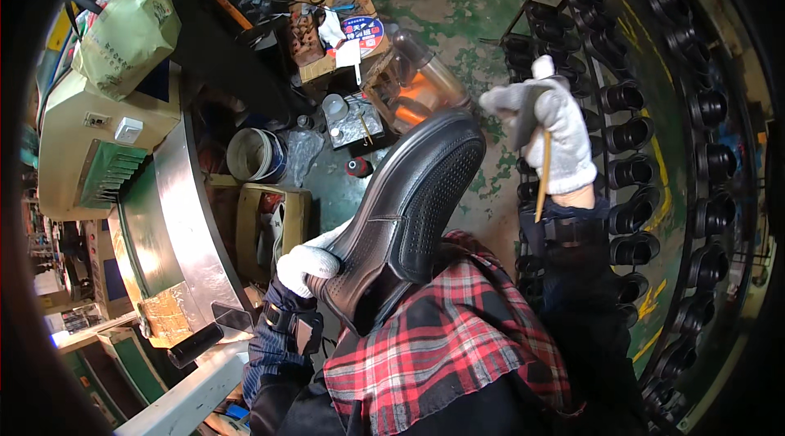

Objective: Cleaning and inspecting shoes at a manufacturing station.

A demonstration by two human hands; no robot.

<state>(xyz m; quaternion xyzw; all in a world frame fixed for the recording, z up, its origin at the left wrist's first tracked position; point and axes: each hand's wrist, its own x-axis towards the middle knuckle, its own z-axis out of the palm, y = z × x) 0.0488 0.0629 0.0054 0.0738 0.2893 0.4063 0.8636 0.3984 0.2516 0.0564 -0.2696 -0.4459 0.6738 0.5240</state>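
A black leather shoe (409,199) with a perforated upper is held up in front of me, toe pointing away and to the right. My left hand (309,266), in a white knitted glove, is closed round its heel end, thumb on the side; its other fingers are mostly hidden behind the shoe. To the right and apart from the shoe is my right hand (556,125), also gloved in white. Its fingers are bent round a thin wooden stick (543,178) that hangs down toward the wrist. A dark grey flat piece (527,113) shows at the fingers; its kind is unclear.
A red plaid cloth (458,330) covers my lap. Racks of black shoes (634,134) line the right side. Ahead are a cluttered small table (311,68), a clear plastic container with orange inside (421,93) and a white bucket (252,154). A metal-edged machine (184,207) stands left.
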